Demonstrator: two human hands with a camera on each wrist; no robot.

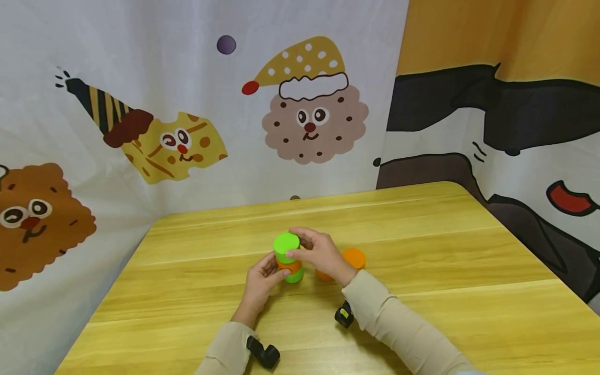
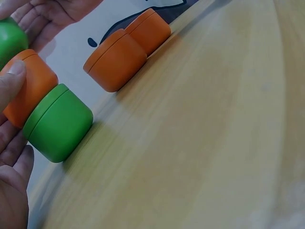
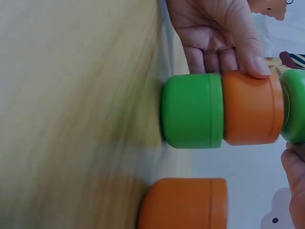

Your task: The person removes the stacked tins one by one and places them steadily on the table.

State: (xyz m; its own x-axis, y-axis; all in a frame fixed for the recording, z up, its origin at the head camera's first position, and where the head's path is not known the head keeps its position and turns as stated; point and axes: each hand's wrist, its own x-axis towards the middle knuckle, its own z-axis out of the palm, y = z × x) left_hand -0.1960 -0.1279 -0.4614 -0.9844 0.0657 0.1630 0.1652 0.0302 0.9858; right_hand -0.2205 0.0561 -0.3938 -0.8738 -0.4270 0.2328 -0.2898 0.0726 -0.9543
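Observation:
Three round lidded jars form a stack on the wooden table. At the bottom stands a green jar (image 3: pixel 190 110), with an orange jar (image 3: pixel 252 112) directly on it. My left hand (image 1: pixel 258 286) grips that orange jar from the left, thumb (image 2: pixel 10 81) on its near side. Topmost is another green jar (image 1: pixel 287 245), held by my right hand (image 1: pixel 323 254) between thumb and fingers. In the right wrist view this upper jar is slightly tilted against the orange one. Part of the upper jar falls outside both wrist views.
Right of the stack, two more orange jars stand close together, one nearer (image 2: pixel 114 62) and one farther (image 2: pixel 151 31); my right hand partly covers them in the head view. The wooden table (image 1: pixel 187 307) meets a printed curtain (image 1: pixel 234 177) at its far edge.

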